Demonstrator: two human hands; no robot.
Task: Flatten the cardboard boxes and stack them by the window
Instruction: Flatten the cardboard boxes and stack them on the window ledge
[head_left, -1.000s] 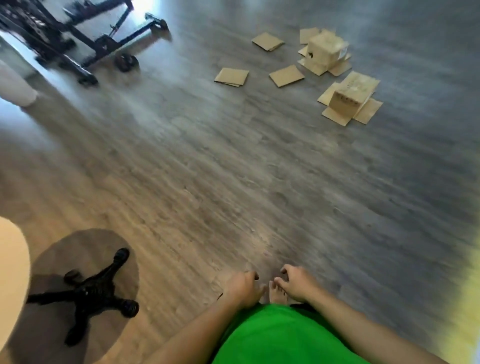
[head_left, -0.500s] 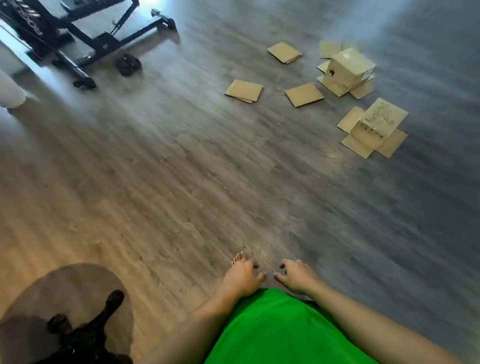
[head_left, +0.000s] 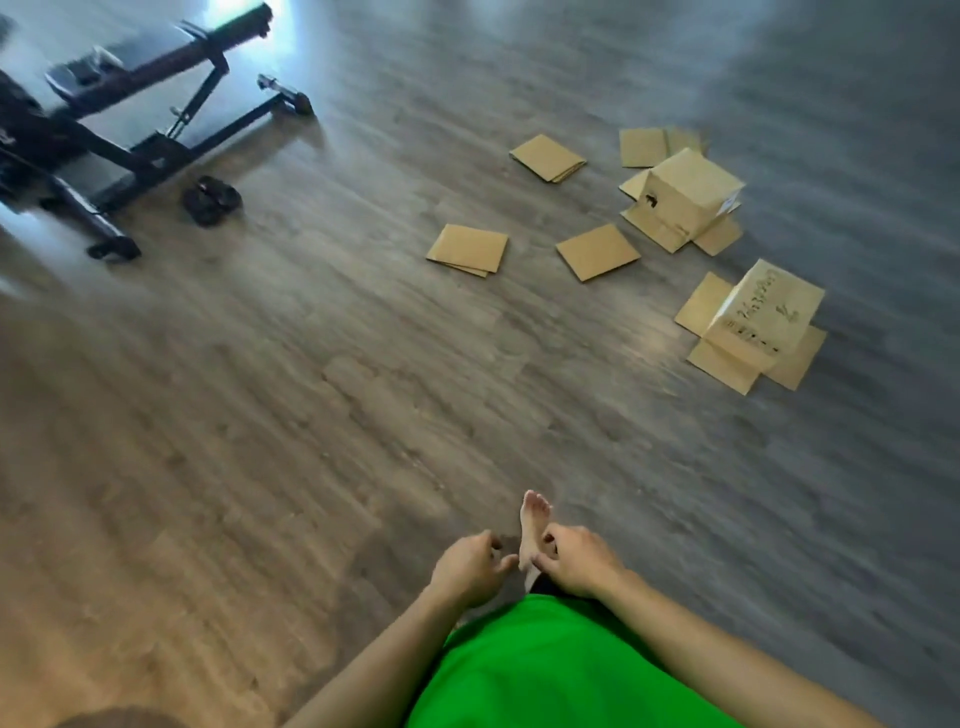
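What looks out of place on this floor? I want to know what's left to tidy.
Two boxes still stand unflattened, upside down on their splayed flaps: one with a handle hole, one with writing. Three flat cardboard pieces lie scattered beside them, unstacked. Both hands, left and right, hold nothing.

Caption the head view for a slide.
Empty hands low; two unflattened boxes ahead among flat cardboard pieces.

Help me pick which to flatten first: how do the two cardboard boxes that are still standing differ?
The nearer box has dark handwriting on its top; the farther box has a plain top and a small dark hole in its side. The nearer box is on the right, closer to the person; the farther box sits beside more loose flat pieces. Both are brown, unflattened, with flaps splayed on the floor.
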